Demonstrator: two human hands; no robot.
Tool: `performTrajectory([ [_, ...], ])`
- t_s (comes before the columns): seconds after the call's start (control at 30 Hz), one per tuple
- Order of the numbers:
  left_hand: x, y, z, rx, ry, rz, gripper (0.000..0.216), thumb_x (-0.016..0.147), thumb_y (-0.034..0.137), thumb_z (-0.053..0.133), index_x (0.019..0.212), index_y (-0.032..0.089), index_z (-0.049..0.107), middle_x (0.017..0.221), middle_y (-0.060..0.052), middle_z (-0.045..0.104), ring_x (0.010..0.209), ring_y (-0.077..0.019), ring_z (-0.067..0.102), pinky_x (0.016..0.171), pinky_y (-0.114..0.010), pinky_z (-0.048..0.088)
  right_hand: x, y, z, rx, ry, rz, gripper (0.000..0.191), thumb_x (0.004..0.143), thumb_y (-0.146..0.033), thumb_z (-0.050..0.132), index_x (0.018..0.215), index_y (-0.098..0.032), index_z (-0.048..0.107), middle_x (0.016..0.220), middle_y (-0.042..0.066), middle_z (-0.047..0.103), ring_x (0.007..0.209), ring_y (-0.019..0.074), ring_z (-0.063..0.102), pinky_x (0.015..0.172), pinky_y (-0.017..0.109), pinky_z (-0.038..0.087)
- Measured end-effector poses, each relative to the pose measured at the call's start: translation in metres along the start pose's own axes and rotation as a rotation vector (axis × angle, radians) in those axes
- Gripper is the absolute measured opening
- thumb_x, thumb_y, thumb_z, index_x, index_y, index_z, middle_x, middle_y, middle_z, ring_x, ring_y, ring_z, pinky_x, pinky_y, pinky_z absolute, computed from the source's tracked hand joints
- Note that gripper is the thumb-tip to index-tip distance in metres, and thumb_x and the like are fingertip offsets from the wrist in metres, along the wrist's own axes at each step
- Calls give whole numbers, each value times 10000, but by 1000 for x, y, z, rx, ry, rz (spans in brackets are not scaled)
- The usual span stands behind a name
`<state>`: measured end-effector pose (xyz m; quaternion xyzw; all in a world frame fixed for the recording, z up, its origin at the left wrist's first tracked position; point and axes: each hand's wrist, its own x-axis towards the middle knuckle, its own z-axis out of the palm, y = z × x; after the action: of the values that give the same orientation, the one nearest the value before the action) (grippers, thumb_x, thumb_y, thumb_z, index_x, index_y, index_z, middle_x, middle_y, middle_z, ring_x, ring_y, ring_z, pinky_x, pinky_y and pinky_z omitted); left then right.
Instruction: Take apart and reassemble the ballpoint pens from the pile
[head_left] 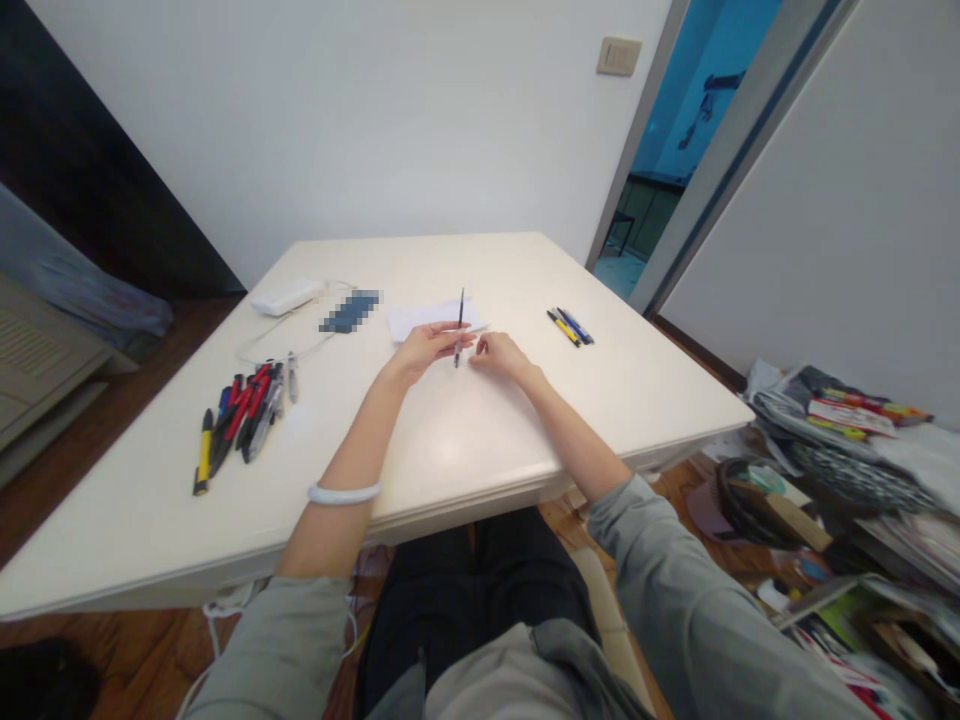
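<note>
Slim pen [461, 308], one: near-upright before the paper [411, 322], pinched in my left hand [427, 348]
My right hand [502, 356]: fingers curled, just before the paper's right end; whether it grips anything I cannot tell
Pen heap [251, 408], red, black, clear, yellow: on the worktop [465, 450], left of the paper
Pen group [564, 328], yellow and blue: right of the paper
Pinkish bin [703, 510]: on the floor, well right of the paper; contents, a brown piece [799, 524], others blurred
</note>
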<state>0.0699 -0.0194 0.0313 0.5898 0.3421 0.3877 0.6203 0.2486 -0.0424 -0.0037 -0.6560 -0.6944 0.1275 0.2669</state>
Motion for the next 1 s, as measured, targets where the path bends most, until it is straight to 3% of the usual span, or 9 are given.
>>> performTrajectory([
  [0.1,0,0,0,0,-25,-18,381,720,302,869,1038,127,752,978,-121,795,986,-220,731,1038,-397,497,5,3,3,-14,12,-20,46,783,-119,681,803,-136,719,860,81,743,779,164,633,756,257,465],
  [0.17,-1,-1,1,1,-44,-27,359,727,293,863,1029,130,757,986,-117,796,957,-208,733,1030,-387,501,10,9,2,112,67,-16,42,769,-132,686,732,-151,689,774,57,721,730,154,612,740,259,469],
  [0.3,-1,-3,4,22,-99,-49,298,764,273,833,1018,133,765,1025,-124,793,952,-199,733,1006,-372,512,19,21,-7,667,280,62,202,782,-345,733,698,-189,634,657,14,661,612,133,570,637,259,471],
  [0.4,0,-7,9,43,-153,-56,306,774,288,827,1028,130,763,1065,-139,787,958,-205,736,991,-375,519,22,22,-20,1081,365,89,308,779,-486,752,784,-199,640,797,38,718,651,117,606,642,248,494],
  [0.5,0,-11,13,76,-206,-70,328,770,298,832,1040,126,760,1087,-156,781,927,-207,741,969,-377,527,22,20,-30,1293,386,80,341,755,-512,784,844,-213,648,915,51,746,757,119,650,700,235,527],
  [0.73,2,-15,13,111,-249,-61,366,763,328,839,1055,124,756,1101,-163,778,929,-206,741,953,-366,534,22,22,-34,1468,301,19,314,728,-457,832,878,-223,685,942,33,761,811,125,671,756,231,565],
  [1.0,5,-18,10,133,-256,-58,406,739,374,858,1049,131,760,1075,-163,783,905,-212,743,927,-365,547,13,8,-40,1367,290,66,288,787,-461,791,910,-222,687,993,49,764,886,140,693,769,234,573],
])
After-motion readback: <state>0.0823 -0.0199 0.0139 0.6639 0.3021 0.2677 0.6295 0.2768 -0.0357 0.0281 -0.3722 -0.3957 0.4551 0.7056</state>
